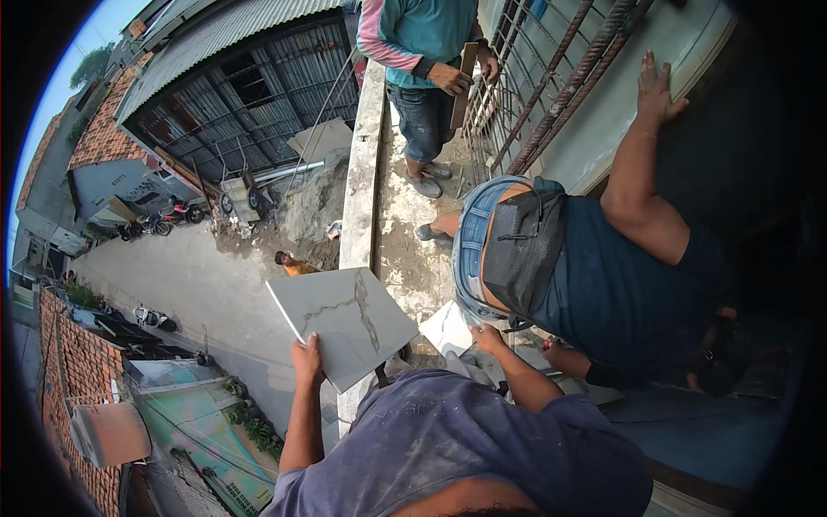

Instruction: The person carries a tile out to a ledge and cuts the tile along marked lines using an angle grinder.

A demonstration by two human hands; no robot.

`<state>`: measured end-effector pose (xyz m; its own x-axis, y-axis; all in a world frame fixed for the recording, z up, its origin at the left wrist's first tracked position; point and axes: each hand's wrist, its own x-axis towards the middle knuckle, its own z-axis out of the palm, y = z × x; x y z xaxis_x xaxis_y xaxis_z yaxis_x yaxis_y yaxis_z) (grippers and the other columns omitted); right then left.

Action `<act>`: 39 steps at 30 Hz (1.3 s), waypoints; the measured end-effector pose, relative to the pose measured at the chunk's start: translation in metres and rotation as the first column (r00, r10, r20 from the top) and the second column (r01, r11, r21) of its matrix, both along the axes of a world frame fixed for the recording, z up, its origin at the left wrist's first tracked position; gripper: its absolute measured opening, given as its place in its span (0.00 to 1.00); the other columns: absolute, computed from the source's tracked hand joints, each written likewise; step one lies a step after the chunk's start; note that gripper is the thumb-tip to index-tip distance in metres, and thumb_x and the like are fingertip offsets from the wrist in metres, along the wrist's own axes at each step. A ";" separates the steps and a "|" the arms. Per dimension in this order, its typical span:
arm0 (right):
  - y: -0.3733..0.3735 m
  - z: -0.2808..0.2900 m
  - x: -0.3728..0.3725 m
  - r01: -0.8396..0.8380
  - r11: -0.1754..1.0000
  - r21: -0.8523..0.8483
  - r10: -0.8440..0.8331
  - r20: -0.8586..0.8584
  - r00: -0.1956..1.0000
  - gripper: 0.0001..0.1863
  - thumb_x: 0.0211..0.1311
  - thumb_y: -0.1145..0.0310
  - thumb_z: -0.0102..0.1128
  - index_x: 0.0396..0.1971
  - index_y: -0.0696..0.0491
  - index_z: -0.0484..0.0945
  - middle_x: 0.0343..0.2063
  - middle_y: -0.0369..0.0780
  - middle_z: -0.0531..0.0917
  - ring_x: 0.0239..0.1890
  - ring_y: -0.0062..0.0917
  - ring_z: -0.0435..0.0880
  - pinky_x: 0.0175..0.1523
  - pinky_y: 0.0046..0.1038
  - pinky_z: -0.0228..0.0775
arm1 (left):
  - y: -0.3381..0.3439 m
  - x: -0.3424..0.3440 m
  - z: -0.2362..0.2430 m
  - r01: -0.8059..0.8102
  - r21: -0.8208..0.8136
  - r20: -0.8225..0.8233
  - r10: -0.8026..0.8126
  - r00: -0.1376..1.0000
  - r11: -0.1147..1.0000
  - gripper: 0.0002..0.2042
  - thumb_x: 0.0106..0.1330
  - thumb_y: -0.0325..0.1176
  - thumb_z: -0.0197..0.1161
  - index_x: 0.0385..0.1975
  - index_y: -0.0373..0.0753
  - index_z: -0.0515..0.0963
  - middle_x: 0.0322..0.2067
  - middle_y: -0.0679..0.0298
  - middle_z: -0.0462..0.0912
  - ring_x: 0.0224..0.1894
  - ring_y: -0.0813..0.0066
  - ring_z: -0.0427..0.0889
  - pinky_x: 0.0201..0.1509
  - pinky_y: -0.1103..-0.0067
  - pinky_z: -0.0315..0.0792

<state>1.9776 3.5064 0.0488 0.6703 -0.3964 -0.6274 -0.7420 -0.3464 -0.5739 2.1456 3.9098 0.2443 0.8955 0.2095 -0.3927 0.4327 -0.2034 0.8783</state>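
My left hand (307, 358) grips the edge of a square white tile (345, 323) with grey veining, held over the ledge's outer side. My right hand (488, 339) is closed on a smaller white tile piece (444, 326) low beside a bent co-worker's jeans and black mesh pouch (521, 250). That co-worker's raised hand (656, 90) rests on the pale window surround at the upper right; another hand of theirs (553, 349) shows near my right hand.
A narrow dusty ledge (405, 233) with a concrete lip (360, 207) drops to a street (189, 284) on the left, where a person in orange (297, 265) stands. Another co-worker (418, 103) holds a brown board (465, 77) beside rusty bars (568, 69) ahead.
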 end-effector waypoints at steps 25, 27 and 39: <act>-0.029 -0.014 -0.045 -0.112 0.992 -0.052 0.114 0.044 0.992 0.24 0.58 0.54 0.60 0.42 0.61 0.76 0.24 0.43 0.82 0.18 0.24 0.81 0.25 0.25 0.72 | 0.114 -0.062 -0.092 0.187 0.706 -0.193 -0.069 0.979 0.683 0.16 0.59 0.37 0.59 0.32 0.25 0.75 0.32 0.38 0.79 0.40 0.39 0.77 0.44 0.60 0.72; -0.024 0.008 -0.038 -0.074 0.997 -0.002 0.074 -0.005 0.997 0.24 0.58 0.54 0.60 0.42 0.62 0.76 0.25 0.44 0.82 0.19 0.24 0.81 0.25 0.25 0.72 | 0.119 -0.073 -0.102 0.225 0.688 -0.246 -0.070 0.967 0.689 0.17 0.59 0.38 0.60 0.33 0.25 0.75 0.32 0.38 0.79 0.40 0.39 0.77 0.44 0.59 0.71; -0.037 0.009 -0.031 -0.047 0.998 0.051 0.049 -0.036 0.998 0.24 0.58 0.57 0.61 0.44 0.63 0.75 0.27 0.44 0.82 0.21 0.25 0.81 0.25 0.24 0.73 | 0.107 -0.111 -0.131 0.270 0.669 -0.292 -0.088 0.952 0.693 0.18 0.59 0.39 0.60 0.34 0.25 0.76 0.32 0.37 0.78 0.40 0.38 0.77 0.45 0.59 0.71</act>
<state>1.9469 3.4695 0.0579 0.6638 -0.3316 -0.6704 -0.7462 -0.3533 -0.5642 2.0346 4.0168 0.1129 0.8530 0.3471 -0.3898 0.4831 -0.8078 0.3377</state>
